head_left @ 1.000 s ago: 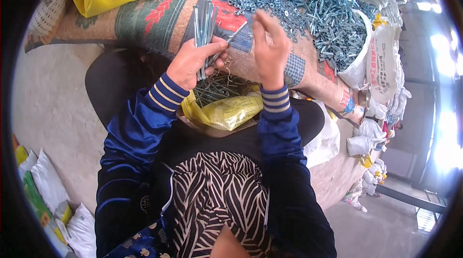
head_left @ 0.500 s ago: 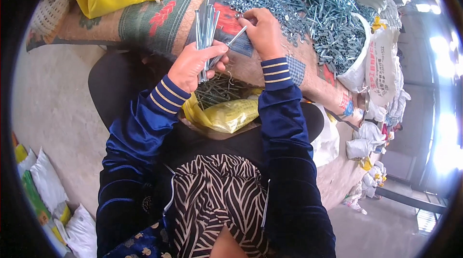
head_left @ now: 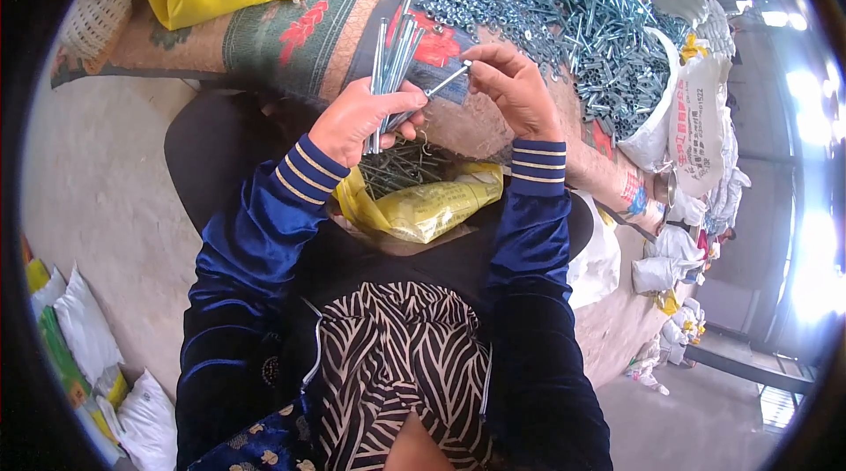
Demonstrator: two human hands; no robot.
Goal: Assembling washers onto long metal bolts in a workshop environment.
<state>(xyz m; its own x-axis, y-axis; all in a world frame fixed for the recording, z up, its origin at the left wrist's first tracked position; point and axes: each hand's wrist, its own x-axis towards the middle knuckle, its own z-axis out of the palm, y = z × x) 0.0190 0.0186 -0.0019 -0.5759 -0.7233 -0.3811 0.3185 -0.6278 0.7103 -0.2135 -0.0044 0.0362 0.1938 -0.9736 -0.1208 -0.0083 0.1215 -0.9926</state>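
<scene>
Partly, the left hand hides metal rods in its grip, while the right hand pinches an indistinct piece.

- Left of your fingers, you have a patterned, cloth-covered surface
- Nearer you and left of them, pale floor
- Well right of them stands a grey wall
- Farther right of them, white light glares, washing out detail for you
- Below and right of them, a dark beam crosses near grey flooring
</scene>
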